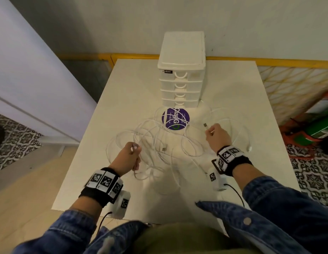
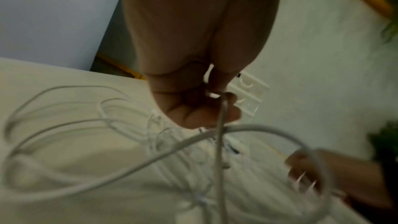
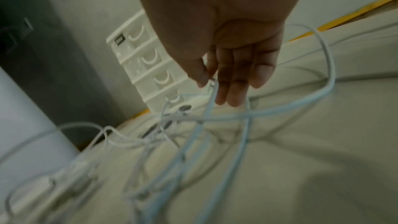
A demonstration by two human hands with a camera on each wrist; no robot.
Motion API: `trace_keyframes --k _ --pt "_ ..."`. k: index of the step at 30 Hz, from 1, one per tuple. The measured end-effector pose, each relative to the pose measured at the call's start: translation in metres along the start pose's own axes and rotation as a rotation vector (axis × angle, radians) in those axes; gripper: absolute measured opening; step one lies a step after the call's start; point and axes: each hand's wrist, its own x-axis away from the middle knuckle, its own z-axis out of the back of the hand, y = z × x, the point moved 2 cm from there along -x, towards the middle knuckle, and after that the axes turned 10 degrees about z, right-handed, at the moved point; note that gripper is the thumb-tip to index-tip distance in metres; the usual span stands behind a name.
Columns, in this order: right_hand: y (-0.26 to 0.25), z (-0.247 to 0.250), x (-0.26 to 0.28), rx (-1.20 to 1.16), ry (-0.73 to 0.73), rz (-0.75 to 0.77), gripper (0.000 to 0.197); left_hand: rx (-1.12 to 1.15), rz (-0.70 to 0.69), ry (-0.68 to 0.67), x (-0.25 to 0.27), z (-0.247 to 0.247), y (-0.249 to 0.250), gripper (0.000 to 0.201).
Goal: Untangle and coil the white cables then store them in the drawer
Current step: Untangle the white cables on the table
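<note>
Blurring badly in both wrist views, leaving strands hard to separate and no way of telling how many white cables [image 1: 156, 143] are lying in the tangle. Sprawling in loose overlapping loops across the middle of the white table [image 1: 232, 99], between the two hands and in front of the drawer unit [image 1: 181, 70], with some loops crossing over a round purple sticker [image 1: 175, 118] and partly hiding its lettering. Standing upright at the far edge of the table, the unit showing four drawer fronts stacked one above another, all looking pushed in; showing nothing of any contents through the pale fronts. Gripping one strand with the left hand [image 1: 129, 158], fingers curled round it on the near left of the tangle; the curled fingers [image 2: 200, 113] hiding exactly where the strand is entering the fist in the left wrist view. Pinching a cable end with the right hand [image 1: 217, 135] on the right side, a metal USB plug [image 1: 205, 125] sticking out past the thumb; thumb and fingers [image 3: 230, 81] closing on the cable in the right wrist view, though smeared by motion. Lying loose near the tangle's centre, a second plug [image 1: 163, 149]. Cutting off both denim sleeves [image 1: 280, 204] at the bottom of the head view.
</note>
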Motion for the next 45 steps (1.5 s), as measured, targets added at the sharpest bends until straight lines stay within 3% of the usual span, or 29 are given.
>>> trace_keyframes --k 4,7,9,12,18,21,25,28,32,34,37,40,43,45 --pt "-0.023 0.031 0.001 -0.384 0.243 0.056 0.009 0.0 0.162 0.022 -0.018 0.0 -0.024 0.024" --pt "-0.046 0.059 -0.005 -0.362 0.392 0.184 0.011 -0.089 0.124 0.142 -0.027 0.01 -0.027 0.029" --pt "-0.063 0.071 -0.012 -0.293 0.4 0.256 0.019 -0.177 0.084 0.186 -0.028 0.015 -0.026 0.028" --pt "-0.085 0.057 -0.019 -0.082 0.202 0.327 0.014 -0.196 0.02 0.219 -0.024 0.015 -0.018 0.03" --pt "-0.099 -0.028 -0.037 0.258 -0.357 0.432 0.03 -0.041 -0.171 0.225 -0.025 0.009 0.016 0.024" --pt "-0.101 -0.049 -0.042 0.352 -0.465 0.412 0.034 -0.103 -0.178 0.219 -0.037 0.018 0.025 0.021" --pt "-0.096 -0.06 -0.046 0.449 -0.563 0.382 0.039 -0.132 -0.053 0.294 -0.052 0.043 0.011 0.019" --pt "-0.096 -0.06 -0.049 0.48 -0.587 0.422 0.03 -0.116 0.084 0.324 -0.058 0.054 -0.004 0.022" --pt "-0.102 -0.039 -0.049 0.487 -0.519 0.407 0.026 -0.107 0.143 0.326 -0.058 0.046 -0.005 0.025" --pt "-0.106 -0.024 -0.046 0.441 -0.468 0.394 0.03 -0.041 0.054 0.331 -0.053 0.036 0.008 0.021" --pt "-0.117 -0.008 -0.034 0.378 -0.399 0.393 0.032 0.051 -0.199 0.24 -0.04 0.016 0.043 0.011" --pt "-0.133 0.005 -0.017 0.249 -0.212 0.448 0.029 0.022 -0.303 0.145 -0.036 0.0 0.07 0.017" --pt "-0.146 0.014 0.003 -0.02 -0.052 0.561 0.032 0.192 -0.201 0.047 -0.037 -0.008 0.083 0.034" --pt "-0.15 0.017 0.013 -0.117 -0.062 0.588 0.035 0.37 -0.132 -0.018 -0.038 -0.009 0.088 0.041"
